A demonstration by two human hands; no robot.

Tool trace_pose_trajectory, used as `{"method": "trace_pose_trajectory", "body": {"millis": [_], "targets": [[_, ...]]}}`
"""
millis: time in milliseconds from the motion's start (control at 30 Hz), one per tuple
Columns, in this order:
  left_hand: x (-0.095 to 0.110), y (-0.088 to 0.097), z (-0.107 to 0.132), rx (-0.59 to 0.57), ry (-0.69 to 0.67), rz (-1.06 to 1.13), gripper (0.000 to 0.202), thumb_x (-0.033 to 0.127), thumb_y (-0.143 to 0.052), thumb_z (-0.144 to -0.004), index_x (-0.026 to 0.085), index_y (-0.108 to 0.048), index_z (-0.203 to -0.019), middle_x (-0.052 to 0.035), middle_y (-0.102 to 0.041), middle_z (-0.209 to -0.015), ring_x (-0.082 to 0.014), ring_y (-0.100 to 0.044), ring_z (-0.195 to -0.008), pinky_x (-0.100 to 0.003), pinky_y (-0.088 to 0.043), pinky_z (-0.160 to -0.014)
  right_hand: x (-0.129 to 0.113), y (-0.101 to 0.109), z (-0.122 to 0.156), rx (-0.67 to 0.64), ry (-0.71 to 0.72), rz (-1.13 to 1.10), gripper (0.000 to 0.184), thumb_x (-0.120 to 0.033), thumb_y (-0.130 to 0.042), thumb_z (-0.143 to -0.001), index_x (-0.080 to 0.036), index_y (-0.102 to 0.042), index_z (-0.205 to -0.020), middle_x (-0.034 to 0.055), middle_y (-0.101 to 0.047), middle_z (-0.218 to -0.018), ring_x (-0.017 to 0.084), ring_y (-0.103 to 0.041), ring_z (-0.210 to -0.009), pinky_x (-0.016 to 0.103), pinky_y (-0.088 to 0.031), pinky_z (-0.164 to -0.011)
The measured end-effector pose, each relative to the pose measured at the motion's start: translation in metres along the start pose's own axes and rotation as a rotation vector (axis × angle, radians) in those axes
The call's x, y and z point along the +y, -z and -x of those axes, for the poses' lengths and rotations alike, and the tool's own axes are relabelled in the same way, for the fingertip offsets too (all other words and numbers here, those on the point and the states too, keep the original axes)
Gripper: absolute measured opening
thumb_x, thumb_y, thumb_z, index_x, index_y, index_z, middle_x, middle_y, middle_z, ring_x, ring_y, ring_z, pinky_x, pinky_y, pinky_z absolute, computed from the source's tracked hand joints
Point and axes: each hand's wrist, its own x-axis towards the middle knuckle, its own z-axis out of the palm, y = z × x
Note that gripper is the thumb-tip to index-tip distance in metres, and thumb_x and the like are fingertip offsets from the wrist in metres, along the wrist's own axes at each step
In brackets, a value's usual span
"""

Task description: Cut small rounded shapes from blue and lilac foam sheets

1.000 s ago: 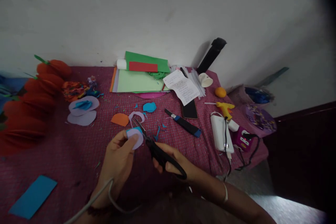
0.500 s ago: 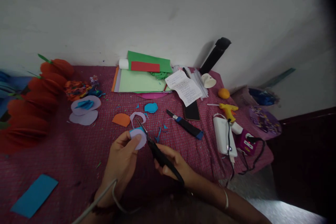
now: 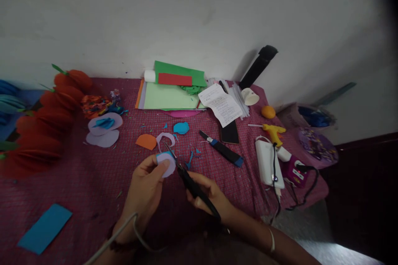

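Observation:
My left hand (image 3: pixel 145 192) pinches a small lilac paper circle (image 3: pixel 168 164) with a blue layer behind it, held just above the cloth. My right hand (image 3: pixel 207 198) grips black-handled scissors (image 3: pixel 189 180); their blades meet the right edge of the circle and look nearly closed. On the cloth just beyond lie a lilac paper offcut (image 3: pixel 165 138), an orange half-round piece (image 3: pixel 146 141) and a blue cut shape (image 3: pixel 181 127).
A red checked cloth (image 3: pixel 77 178) covers the table. Paper sheets (image 3: pixel 169 95), a written note (image 3: pixel 220 104), a utility knife (image 3: pixel 222 153), a phone (image 3: pixel 229 132), a power bank (image 3: pixel 268 160), a yellow glue gun (image 3: pixel 273 131), orange paper fruits (image 3: pixel 46 124) and a blue strip (image 3: pixel 45 227) lie around.
The scissor blades have closed further into the circle's edge. The view has shifted slightly, so everything sits a little more to the right.

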Motion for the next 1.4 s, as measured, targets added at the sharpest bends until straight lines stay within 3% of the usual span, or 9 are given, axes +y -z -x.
{"method": "trace_pose_trajectory", "body": {"millis": [533, 733, 1100, 1400], "targets": [[0.005, 0.008, -0.004, -0.059, 0.049, -0.007, 0.018, 0.023, -0.085, -0.056, 0.015, -0.07, -0.063, 0.0026, -0.064, -0.059, -0.0079, -0.052, -0.056, -0.018, -0.041, -0.057, -0.002, 0.0, 0.002, -0.039, 0.036, -0.058, 0.063, -0.053, -0.075, -0.073, -0.025, -0.059, -0.127, -0.0033, -0.049, -0.071, 0.008, -0.038, -0.057, 0.022, -0.037, -0.056], [0.01, 0.01, -0.006, -0.069, 0.057, -0.06, 0.02, 0.023, -0.084, -0.054, 0.014, -0.068, -0.062, 0.0026, -0.064, -0.06, -0.0078, -0.052, -0.055, -0.018, -0.042, -0.056, -0.009, 0.0, 0.003, -0.035, 0.059, -0.035, 0.056, -0.046, -0.075, -0.075, -0.026, -0.061, -0.126, -0.0027, -0.05, -0.074, 0.008, -0.04, -0.061, 0.021, -0.038, -0.058], [0.017, 0.01, -0.008, -0.1, 0.049, -0.185, 0.019, 0.023, -0.081, -0.055, 0.014, -0.064, -0.056, 0.0043, -0.059, -0.054, -0.0057, -0.046, -0.049, -0.017, -0.036, -0.048, -0.006, 0.014, 0.006, -0.021, -0.009, 0.084, 0.056, -0.041, -0.076, -0.075, -0.028, -0.062, -0.127, -0.002, -0.051, -0.074, 0.01, -0.041, -0.062, 0.021, -0.038, -0.057], [0.02, 0.014, -0.01, -0.187, 0.089, -0.221, 0.017, 0.021, -0.08, -0.055, 0.015, -0.064, -0.051, 0.0051, -0.056, -0.049, -0.0058, -0.044, -0.046, -0.017, -0.035, -0.046, -0.02, 0.022, 0.01, -0.059, -0.034, 0.139, 0.054, -0.038, -0.077, -0.075, -0.026, -0.063, -0.126, 0.0015, -0.06, -0.09, 0.011, -0.047, -0.071, 0.024, -0.042, -0.065]]}}
